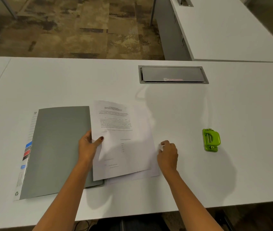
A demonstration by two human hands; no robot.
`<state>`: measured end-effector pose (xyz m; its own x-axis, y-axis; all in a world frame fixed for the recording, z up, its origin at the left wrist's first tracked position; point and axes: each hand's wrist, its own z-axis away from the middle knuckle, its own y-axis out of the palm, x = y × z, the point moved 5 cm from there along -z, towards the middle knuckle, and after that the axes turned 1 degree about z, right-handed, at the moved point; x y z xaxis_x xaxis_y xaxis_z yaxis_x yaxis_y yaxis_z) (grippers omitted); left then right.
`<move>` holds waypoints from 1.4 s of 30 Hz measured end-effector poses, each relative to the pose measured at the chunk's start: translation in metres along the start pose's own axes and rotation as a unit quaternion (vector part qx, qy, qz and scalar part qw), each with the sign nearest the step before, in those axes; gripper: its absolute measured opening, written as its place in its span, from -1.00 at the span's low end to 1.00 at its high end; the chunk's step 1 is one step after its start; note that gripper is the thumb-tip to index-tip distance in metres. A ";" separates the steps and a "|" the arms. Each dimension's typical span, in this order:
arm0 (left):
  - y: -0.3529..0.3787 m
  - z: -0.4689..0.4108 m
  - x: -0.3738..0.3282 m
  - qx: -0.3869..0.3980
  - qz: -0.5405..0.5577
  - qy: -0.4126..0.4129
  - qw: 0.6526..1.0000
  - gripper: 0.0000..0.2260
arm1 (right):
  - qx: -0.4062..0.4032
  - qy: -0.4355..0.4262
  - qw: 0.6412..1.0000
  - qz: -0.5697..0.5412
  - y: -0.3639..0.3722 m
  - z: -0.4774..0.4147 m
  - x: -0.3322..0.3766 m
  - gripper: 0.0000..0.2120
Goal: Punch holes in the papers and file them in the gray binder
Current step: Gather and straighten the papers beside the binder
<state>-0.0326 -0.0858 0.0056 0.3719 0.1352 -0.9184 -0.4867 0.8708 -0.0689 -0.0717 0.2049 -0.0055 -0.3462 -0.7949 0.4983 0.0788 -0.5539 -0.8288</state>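
Two hands: left hand fingers pinching papers to lift them; right hand loosely curled, steadying edge, holding nothing.

One view only, from a camera worn on the person's head. It looks forward and steeply down onto a white table, near enough that both forearms enter from the bottom edge and reach mid-frame. The wide lens bows the table's far edge across the upper third. Above that edge, carpet floor fills the upper left and a second desk the upper right. The table's near edge cuts the lower right corner.
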 end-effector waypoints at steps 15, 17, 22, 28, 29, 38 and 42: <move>-0.015 0.002 0.014 -0.064 -0.141 -0.038 0.987 -0.67 | 0.059 0.082 0.988 0.121 0.021 0.001 0.025 -0.77; -0.015 0.003 0.015 -0.065 -0.139 -0.042 0.987 -0.68 | 0.061 0.093 0.990 0.082 0.023 0.002 0.024 -0.83; -0.015 0.003 0.017 -0.070 -0.121 -0.056 0.989 -0.72 | 0.043 0.097 0.993 -0.057 0.011 0.004 0.017 -0.85; -0.013 0.001 0.017 -0.057 -0.100 -0.052 0.992 -0.70 | -0.020 0.073 0.985 -0.158 -0.020 0.002 -0.001 -0.73; -0.012 0.001 0.017 -0.051 -0.091 -0.048 0.993 -0.70 | -0.037 0.057 0.984 -0.167 -0.026 0.000 -0.003 -0.74; -0.004 0.002 0.006 -0.038 -0.073 -0.013 0.997 -0.71 | -0.287 -0.087 0.937 -0.179 -0.102 0.010 0.006 -0.81; 0.000 0.002 0.003 -0.043 -0.089 0.002 0.995 -0.72 | -0.357 -0.218 0.905 -0.076 -0.131 0.035 0.041 -0.75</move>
<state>-0.0295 -0.0843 0.0033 0.4557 -0.0187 -0.8900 -0.4801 0.8367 -0.2634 -0.0640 0.2360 0.1321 0.1119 -0.8315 0.5442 -0.6173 -0.4873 -0.6176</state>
